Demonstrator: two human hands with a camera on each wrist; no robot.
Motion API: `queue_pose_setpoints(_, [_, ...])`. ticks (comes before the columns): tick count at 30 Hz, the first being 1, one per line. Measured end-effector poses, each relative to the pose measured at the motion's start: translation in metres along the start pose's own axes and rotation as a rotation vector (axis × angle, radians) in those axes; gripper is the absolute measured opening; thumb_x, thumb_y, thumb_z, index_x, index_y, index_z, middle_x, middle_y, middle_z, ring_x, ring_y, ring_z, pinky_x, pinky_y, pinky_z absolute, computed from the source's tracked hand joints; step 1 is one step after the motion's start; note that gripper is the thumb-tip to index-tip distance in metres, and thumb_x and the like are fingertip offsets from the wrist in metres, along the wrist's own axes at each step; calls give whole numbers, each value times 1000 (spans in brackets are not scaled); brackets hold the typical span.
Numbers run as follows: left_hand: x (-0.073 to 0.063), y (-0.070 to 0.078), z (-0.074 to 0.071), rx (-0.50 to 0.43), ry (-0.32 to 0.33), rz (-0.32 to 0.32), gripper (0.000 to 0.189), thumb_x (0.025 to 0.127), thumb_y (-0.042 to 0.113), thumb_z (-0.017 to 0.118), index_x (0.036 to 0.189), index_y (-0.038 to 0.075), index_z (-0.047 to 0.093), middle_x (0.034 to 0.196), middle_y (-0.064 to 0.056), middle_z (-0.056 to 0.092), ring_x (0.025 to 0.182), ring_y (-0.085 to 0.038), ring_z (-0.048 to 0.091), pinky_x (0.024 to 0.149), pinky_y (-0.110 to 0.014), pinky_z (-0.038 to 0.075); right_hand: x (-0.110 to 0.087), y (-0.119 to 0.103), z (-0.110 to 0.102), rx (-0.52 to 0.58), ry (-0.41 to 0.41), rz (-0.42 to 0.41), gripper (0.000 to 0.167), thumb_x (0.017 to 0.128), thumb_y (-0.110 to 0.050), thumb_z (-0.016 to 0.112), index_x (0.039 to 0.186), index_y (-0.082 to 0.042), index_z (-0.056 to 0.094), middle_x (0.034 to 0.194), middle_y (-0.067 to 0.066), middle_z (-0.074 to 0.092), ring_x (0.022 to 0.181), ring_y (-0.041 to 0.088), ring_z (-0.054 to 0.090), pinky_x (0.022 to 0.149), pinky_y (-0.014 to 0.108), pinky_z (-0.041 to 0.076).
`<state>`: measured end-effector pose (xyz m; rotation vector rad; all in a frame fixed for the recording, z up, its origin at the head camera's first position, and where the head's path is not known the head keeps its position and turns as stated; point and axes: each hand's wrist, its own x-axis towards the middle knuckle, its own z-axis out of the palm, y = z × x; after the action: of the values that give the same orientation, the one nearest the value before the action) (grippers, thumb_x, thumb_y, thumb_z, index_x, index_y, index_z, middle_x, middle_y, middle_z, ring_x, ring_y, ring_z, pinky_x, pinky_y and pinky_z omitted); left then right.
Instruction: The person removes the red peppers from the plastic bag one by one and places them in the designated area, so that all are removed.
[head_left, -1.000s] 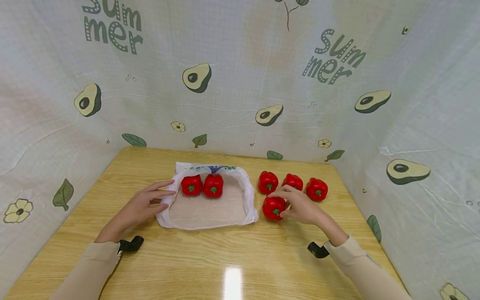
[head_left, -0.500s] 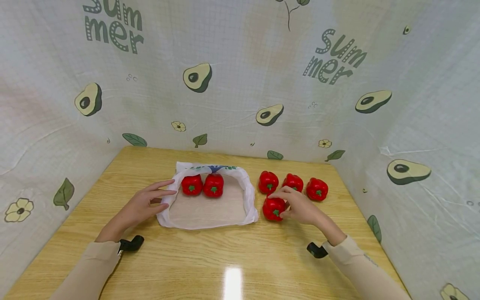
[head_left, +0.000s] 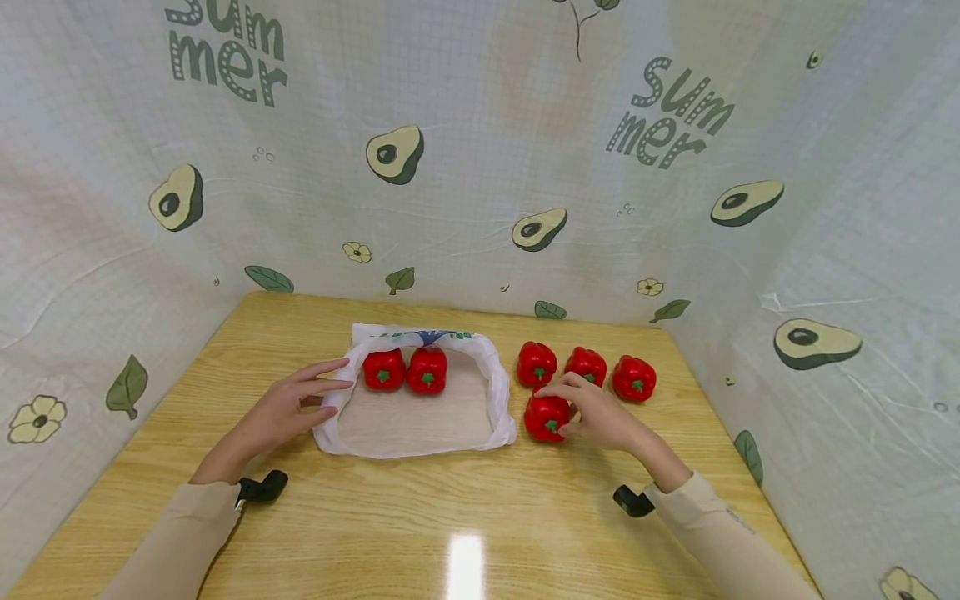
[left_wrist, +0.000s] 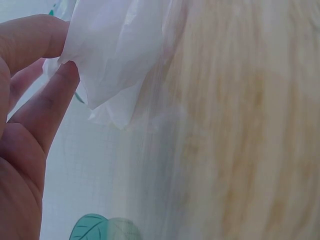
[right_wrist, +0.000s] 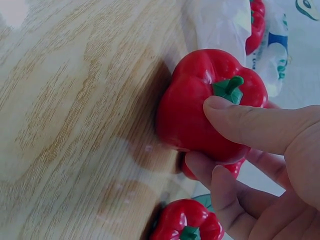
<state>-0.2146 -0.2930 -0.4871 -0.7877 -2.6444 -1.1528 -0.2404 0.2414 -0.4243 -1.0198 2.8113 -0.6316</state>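
Note:
In the head view my right hand [head_left: 597, 414] grips a red bell pepper [head_left: 547, 418] that sits on the table right of a white plastic bag [head_left: 498, 400]. The right wrist view has the thumb pressed beside the green stem of this pepper [right_wrist: 200, 115], with fingers below it. My left hand [head_left: 288, 406] is at the bag's left rim; in the left wrist view its fingers [left_wrist: 50, 100] pinch the thin plastic [left_wrist: 110, 50]. Inside the open bag lie two red bell peppers, one left [head_left: 383, 370] and one right [head_left: 427, 372].
Behind the right hand stand three more red peppers: one left [head_left: 536, 364], one partly hidden in the middle [head_left: 586, 365], one right [head_left: 633, 379]. The wooden table [head_left: 390, 533] meets a patterned cloth [head_left: 465, 183] at the back and sides.

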Motion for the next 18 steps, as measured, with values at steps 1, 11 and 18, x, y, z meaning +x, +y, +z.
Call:
queue_pose_setpoints(1, [0,0,0,-3,-3,-2,49,90,-1,83,137,9,73,160,-13,50,134,-40,57,93,-43,63,0,0,0,1,-1,-1,60,83,1,89,138,-12,68,131,10,61,105,25,66,84,48,65])
queue_pose_setpoints(11, [0,-1,1,29,6,29,49,88,-2,83,136,6,73,159,-15,51,131,-40,59,90,-40,64,0,4,2,20,-15,22,62,87,-2,87,143,-14,64,134,8,58,102,20,64,85,48,65])
queue_pose_setpoints(18, [0,-2,0,18,4,38,50,89,-3,83,136,7,72,160,-15,50,132,-41,59,90,-43,64,-1,3,2,2,-10,21,63,88,-2,86,145,-14,63,135,9,58,99,20,65,84,47,65])
